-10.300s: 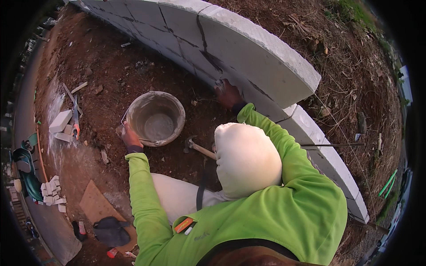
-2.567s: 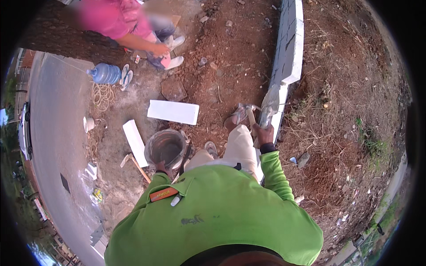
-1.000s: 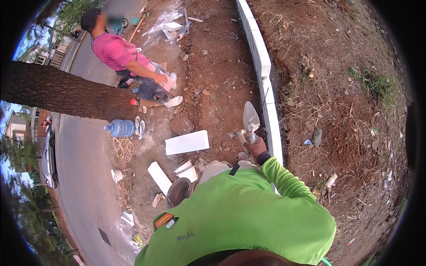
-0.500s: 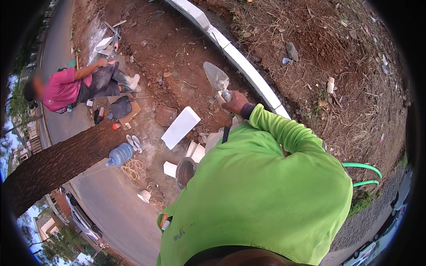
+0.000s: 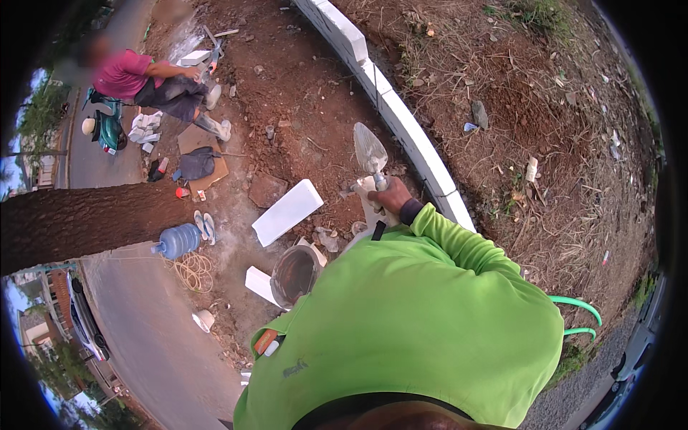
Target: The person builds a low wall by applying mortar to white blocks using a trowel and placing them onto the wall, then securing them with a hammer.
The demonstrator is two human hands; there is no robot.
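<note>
My right hand (image 5: 391, 195) is closed round the handle of a trowel (image 5: 370, 150). Its pointed metal blade is directed away from me, over the reddish soil beside a low wall of white blocks (image 5: 407, 113). Next to the handle shows something pale (image 5: 364, 189) that I cannot make out. My left hand does not show; my green-clad torso covers that side. A loose white block (image 5: 288, 213) lies on the soil left of the trowel. Closer to my body stands a round bucket (image 5: 295, 275), with another white block (image 5: 262, 287) beside it.
At the far left a person in a pink shirt (image 5: 125, 74) sits bent forward. A tree trunk (image 5: 86, 218) crosses the left side, near a blue water jug (image 5: 178, 241), flip-flops (image 5: 204, 226) and coiled rope (image 5: 195, 272). Green hose (image 5: 579, 307) lies at right.
The view has shifted, so the bucket shows more fully. My right hand still grips the trowel, whose blade now points more straight ahead. The person in pink has leaned forward, hands nearer the far white block.
</note>
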